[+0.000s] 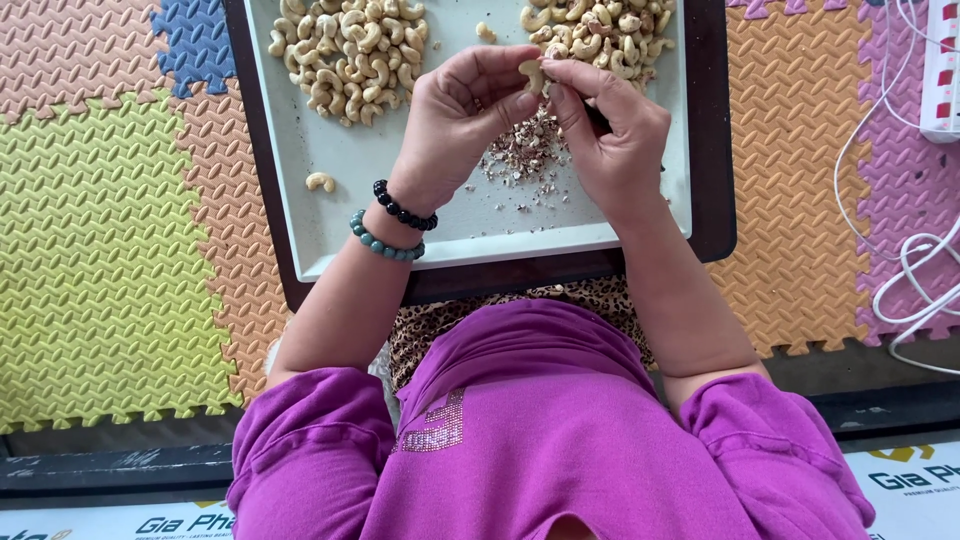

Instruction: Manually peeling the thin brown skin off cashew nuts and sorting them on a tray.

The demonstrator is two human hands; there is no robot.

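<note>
Interlocking foam floor mats (110, 240) in yellow, orange, pink and blue cover the ground, and on them sits a dark brown low table (715, 130) carrying a pale grey tray (380, 200). Both hands meet over the middle of the tray, around a single cashew nut (531, 74). The left hand (455, 120) pinches the nut from its left side between thumb and fingertips, its fingers curled narrow around it, while the right hand (615, 135) closes in from the other side, its thumb and forefinger pressed against the nut's right end; whether that hand also holds a small tool cannot be told, since the palm is turned away. The nut lies between the two sets of fingertips, its curved long axis running roughly up and down in the head view, and both hands are equally near, each touching it. Directly below the nut, on the bare tray, lies a scatter of reddish-brown skin flakes (520, 155). At the far left of the tray is a heap of pale cashews (345, 55); at the far right, just beyond the hands, is a second heap of cashews (595, 35). One stray cashew (320, 181) lies alone near the tray's left edge, and another loose cashew (485, 31) sits between the heaps. The left wrist wears a black bead bracelet (405, 212) and a green bead bracelet (385, 243). White cables (900, 260) trail over the mats at the right, well apart from the tray. Nothing stands between the hands and either heap.
</note>
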